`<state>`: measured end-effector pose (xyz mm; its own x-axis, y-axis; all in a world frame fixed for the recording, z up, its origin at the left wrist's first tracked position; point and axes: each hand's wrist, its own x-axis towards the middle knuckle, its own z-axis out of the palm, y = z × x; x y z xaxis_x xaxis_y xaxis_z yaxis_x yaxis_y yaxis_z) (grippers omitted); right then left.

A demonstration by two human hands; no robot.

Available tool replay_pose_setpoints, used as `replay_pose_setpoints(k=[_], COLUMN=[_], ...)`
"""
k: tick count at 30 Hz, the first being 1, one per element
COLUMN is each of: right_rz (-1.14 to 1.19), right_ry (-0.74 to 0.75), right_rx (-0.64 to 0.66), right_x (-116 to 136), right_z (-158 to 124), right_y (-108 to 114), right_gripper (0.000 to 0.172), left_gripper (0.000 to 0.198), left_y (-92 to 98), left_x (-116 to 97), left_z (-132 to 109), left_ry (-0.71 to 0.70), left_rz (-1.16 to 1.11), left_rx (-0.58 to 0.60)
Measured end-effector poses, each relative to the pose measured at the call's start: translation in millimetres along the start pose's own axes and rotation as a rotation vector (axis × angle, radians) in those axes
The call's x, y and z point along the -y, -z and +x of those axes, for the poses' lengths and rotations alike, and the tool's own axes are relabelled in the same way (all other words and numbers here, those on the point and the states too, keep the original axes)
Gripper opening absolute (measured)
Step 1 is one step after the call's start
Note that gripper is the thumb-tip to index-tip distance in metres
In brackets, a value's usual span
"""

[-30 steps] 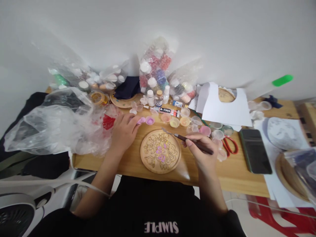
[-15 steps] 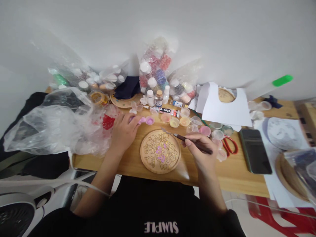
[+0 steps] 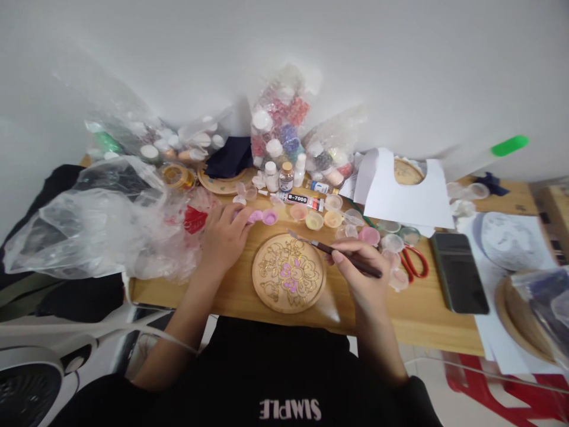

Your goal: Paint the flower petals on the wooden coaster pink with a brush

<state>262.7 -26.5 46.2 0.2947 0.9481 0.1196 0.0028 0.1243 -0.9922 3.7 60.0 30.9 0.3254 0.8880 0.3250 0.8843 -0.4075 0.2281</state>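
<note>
My right hand (image 3: 365, 270) grips a small palette knife (image 3: 347, 258) by its dark handle. Its thin metal blade hovers over the upper edge of a round wooden board (image 3: 267, 290). Gold outlines of a flower cover this board, and a few petals are filled with purple. To the board's upper left, my left hand (image 3: 226, 234) is closed with curled fingers at a small purple cup (image 3: 269, 217), on the side of its purple-smeared lid (image 3: 255, 217). The fingers partly hide what they hold there.
Several small colour cups (image 3: 315, 221) and a B-7000 glue tube (image 3: 300, 200) lie behind the board. Bags of jars (image 3: 284, 124) lean on the wall. Red-handled scissors (image 3: 415, 264) and a phone (image 3: 461, 273) are rightward; a crumpled plastic bag (image 3: 89, 225) spreads leftward.
The palette knife's blade has shifted very slightly left, just above the board's top edge. My left hand stays in place by the purple cup.
</note>
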Motion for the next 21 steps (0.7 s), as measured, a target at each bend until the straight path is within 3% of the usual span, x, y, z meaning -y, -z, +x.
replay_pose_setpoints(k=[9, 13, 21], right_rz=[0.019, 0.001, -0.012], right_ry=[0.008, -0.003, -0.010], right_rx=[0.005, -0.008, -0.024], right_x=[-1, -1, -1], right_z=[0, -1, -1], right_y=[1, 2, 2], right_gripper=[0.008, 0.004, 0.004], left_gripper=[0.020, 0.022, 0.023], left_y=[-3.2, 0.5, -9.2], left_x=[0, -2, 2], left_z=[1, 2, -3], left_ry=[0.019, 0.038, 0.145], left_rz=[-0.021, -0.029, -0.328], left_rx=[0.007, 0.065, -0.015])
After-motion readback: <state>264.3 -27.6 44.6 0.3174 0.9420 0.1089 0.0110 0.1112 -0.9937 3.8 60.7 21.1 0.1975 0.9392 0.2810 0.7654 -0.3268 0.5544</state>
